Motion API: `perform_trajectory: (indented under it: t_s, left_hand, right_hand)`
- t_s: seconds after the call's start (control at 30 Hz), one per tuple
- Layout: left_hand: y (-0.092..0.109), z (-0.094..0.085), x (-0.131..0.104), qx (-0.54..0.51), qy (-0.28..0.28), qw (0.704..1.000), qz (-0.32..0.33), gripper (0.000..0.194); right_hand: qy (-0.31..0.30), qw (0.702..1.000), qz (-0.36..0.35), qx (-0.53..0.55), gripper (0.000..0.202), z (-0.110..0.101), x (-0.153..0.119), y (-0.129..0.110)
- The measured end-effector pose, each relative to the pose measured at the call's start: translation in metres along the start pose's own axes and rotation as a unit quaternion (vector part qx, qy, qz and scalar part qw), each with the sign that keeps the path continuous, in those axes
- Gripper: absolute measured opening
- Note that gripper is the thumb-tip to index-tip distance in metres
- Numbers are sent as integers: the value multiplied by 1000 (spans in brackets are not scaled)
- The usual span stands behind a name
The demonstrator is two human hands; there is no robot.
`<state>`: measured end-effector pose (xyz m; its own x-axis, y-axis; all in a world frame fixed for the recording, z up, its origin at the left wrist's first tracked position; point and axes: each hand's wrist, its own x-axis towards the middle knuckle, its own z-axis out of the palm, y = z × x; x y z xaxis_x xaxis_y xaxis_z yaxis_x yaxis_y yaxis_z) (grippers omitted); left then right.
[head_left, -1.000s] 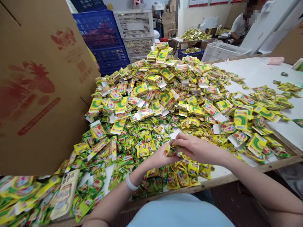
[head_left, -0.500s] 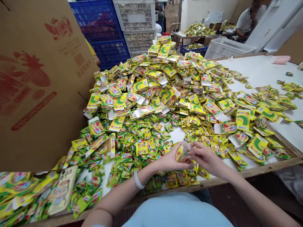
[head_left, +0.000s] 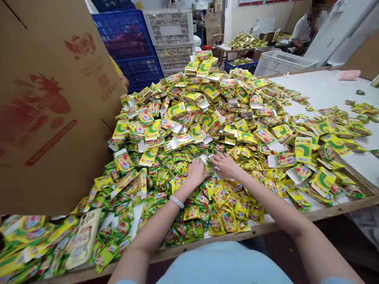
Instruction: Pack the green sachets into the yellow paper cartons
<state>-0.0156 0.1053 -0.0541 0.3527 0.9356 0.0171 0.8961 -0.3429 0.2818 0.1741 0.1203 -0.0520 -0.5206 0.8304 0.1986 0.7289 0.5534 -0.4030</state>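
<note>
My left hand [head_left: 196, 172], with a pale bangle [head_left: 177, 201] on its wrist, lies palm down over green candy packets [head_left: 161, 173]. Its fingers are partly bent and touch the packets. To its right, my right hand [head_left: 225, 165] reaches across with fingers apart over a white gap in the packets, beside yellow packets [head_left: 226, 203]. Nothing shows as held in either hand. Just beyond rises a heap of small yellow-green boxes [head_left: 177, 110], several with white flaps standing open.
A large cardboard carton [head_left: 59, 130] stands at the left edge. In front of it lies a phone in a cream case [head_left: 84, 238]. Blue crates [head_left: 127, 43] and white crates [head_left: 170, 27] are stacked behind the heap. A person [head_left: 304, 29] sits at the far right.
Both hands have moved forward and away from my body, to the packets below the heap. The small box they held is out of them, and where it went cannot be made out.
</note>
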Motion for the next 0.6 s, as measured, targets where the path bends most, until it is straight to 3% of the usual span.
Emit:
perform_trajectory:
  t_s: [0.07,0.17,0.33,0.4,0.5,0.6]
  left_hand:
    - [-3,-1,-4,-8,1,1000,0,36]
    - [-9,-7,-7,-36,1,999,9,28]
    - [-3,-19,-12,-64,53,996,22,15]
    - [8,-20,-21,-90,49,992,72,15]
    - [24,-17,-41,-109,-53,981,149,33]
    - [32,-13,-53,-121,-105,977,140,42]
  right_hand:
    - [23,998,17,56,22,15,13,-1]
    - [74,987,66,130,21,11,7,10]
    - [114,940,145,286,41,-18,-53,20]
    - [117,885,192,408,42,-27,-82,15]
    - [109,768,267,572,39,-39,-115,1]
    - [45,732,298,611,34,-43,-130,-18]
